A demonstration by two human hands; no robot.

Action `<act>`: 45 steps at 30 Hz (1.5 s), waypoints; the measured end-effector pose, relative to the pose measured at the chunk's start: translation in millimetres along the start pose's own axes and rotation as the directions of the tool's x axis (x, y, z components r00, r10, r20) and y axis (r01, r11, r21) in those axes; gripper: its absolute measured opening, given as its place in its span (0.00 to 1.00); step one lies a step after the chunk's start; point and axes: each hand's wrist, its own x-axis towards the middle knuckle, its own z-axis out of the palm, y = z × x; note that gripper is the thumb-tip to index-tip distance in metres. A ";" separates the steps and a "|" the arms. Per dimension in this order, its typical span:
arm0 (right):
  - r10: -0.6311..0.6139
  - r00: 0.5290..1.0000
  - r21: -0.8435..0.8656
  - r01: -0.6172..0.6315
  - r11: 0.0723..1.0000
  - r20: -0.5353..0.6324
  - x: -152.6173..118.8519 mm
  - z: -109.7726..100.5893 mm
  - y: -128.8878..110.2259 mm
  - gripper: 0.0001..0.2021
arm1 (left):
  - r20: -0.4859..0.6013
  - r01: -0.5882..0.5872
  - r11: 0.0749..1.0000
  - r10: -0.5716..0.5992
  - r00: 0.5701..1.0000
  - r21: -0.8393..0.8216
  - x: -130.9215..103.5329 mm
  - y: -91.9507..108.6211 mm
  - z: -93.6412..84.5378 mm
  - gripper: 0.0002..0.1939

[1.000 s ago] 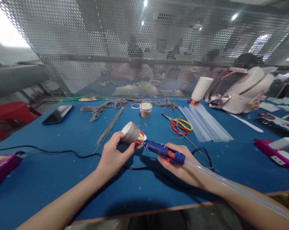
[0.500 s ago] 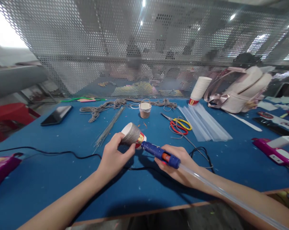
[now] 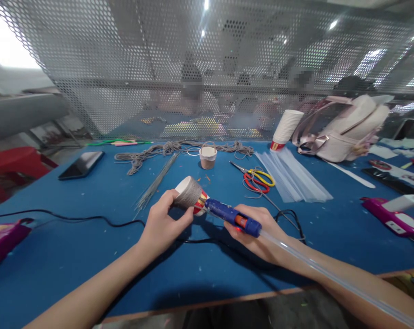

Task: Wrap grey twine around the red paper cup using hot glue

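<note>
My left hand (image 3: 167, 217) grips a paper cup (image 3: 189, 194) lying tilted on its side above the table, its white mouth facing up and left. Grey cord is wound around most of the cup; a red printed band shows near its base. In my right hand (image 3: 257, 228) is a blue hot glue gun (image 3: 229, 214), with a long clear glue stick (image 3: 316, 262) running out of its back. The nozzle is at the red part of the cup, just beside the cord; whether it touches, I cannot tell.
Behind the cup stands a small cord-wrapped cup with a handle (image 3: 207, 157). Red and yellow scissors (image 3: 258, 179), translucent strips (image 3: 294, 176), stacked paper cups (image 3: 285, 130) and a backpack (image 3: 347, 128) are to the right. Wires (image 3: 157, 183), grey cord (image 3: 135, 160) and a phone (image 3: 82, 165) lie left. A black cable (image 3: 100, 219) crosses the table.
The glue gun has shifted slightly to the right along with my right hand. The cup has turned or tilted a little in my left hand, which stays in place.
</note>
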 end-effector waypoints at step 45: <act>-0.058 0.998 -0.052 0.059 0.997 0.021 -1.1 -3.7 0.2 0.07 | -0.011 -0.102 0.993 0.102 0.995 -0.050 0.4 -6.1 -1.1 0.04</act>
